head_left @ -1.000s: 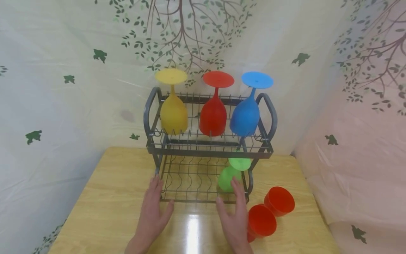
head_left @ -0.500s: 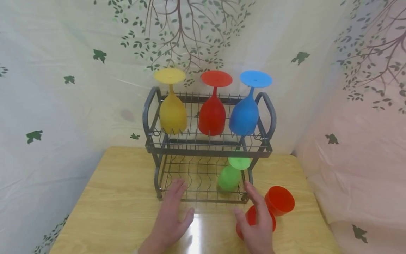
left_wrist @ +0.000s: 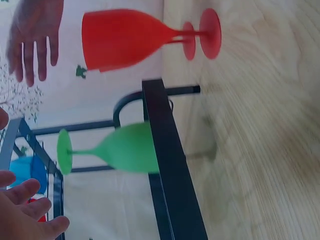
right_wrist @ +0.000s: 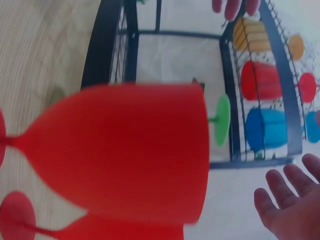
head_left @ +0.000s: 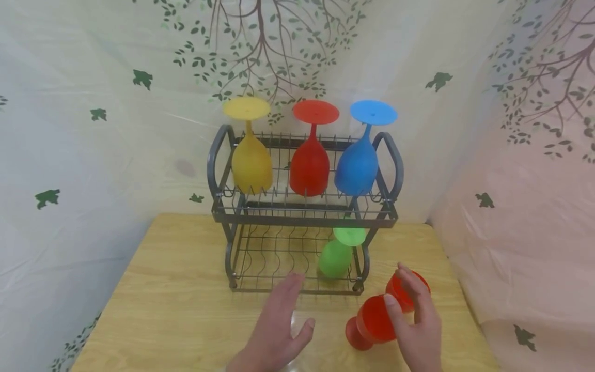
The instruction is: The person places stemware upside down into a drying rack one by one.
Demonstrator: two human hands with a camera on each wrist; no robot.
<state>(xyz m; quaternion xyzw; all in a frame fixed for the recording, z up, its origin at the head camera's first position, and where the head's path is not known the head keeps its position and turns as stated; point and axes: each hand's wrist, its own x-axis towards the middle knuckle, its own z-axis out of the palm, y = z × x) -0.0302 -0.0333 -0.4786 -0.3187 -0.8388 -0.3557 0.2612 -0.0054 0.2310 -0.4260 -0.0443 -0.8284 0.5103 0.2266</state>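
Observation:
Two red goblets stand upright on the table, right of the rack: a nearer goblet (head_left: 372, 323) with its foot showing and a farther goblet (head_left: 395, 287) partly covered by fingers. My right hand (head_left: 416, 323) is held over them with fingers extended and thumb apart, gripping nothing. The right wrist view shows its fingers (right_wrist: 295, 200) above the goblet rims. My left hand (head_left: 279, 325) hovers in front of the rack's lower tier, fingers straight, holding nothing. A green goblet (head_left: 334, 258) rests upside down at the right of that tier.
The black two-tier dish rack (head_left: 304, 221) stands at the table's back. Its upper tier bears upside-down yellow (head_left: 252, 165), red (head_left: 309, 168) and blue goblets (head_left: 357, 168). A leaf-patterned sheet (head_left: 176, 129) hangs behind the wooden table (head_left: 153, 310).
Both hands have moved right, away from the rack's front. The right hand has passed from beside the green goblet to over the red goblets. The goblets have stayed in place.

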